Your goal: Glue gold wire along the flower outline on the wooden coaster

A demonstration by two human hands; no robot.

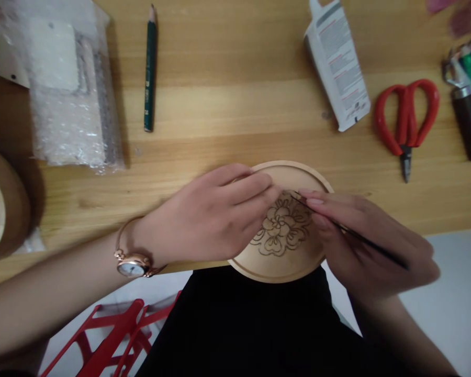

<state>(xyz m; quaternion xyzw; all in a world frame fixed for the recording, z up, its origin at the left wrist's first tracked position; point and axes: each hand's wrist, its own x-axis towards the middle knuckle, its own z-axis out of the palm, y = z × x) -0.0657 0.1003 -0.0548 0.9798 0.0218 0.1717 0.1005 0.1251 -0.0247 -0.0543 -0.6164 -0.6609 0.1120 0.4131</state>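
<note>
A round pale wooden disc with a raised rim lies at the table's front edge, overhanging it a little. A dark-lined flower design covers its middle. My left hand rests over the disc's left side, fingers bent and pressed together; whatever its fingertips pinch, if anything, is hidden. From the right, my right hand grips a thin dark pointed tool between thumb and fingers. The tool's fine tip meets the upper part of the design, close to my left fingertips. I cannot tell whether it is tweezers or a brush.
Beyond the disc lie a green pencil, a white printed box and red-handled scissors. Bubble-wrapped pieces sit at the left, above a round wooden object. Several tools, one dark-handled, lie far right. A red stool stands below.
</note>
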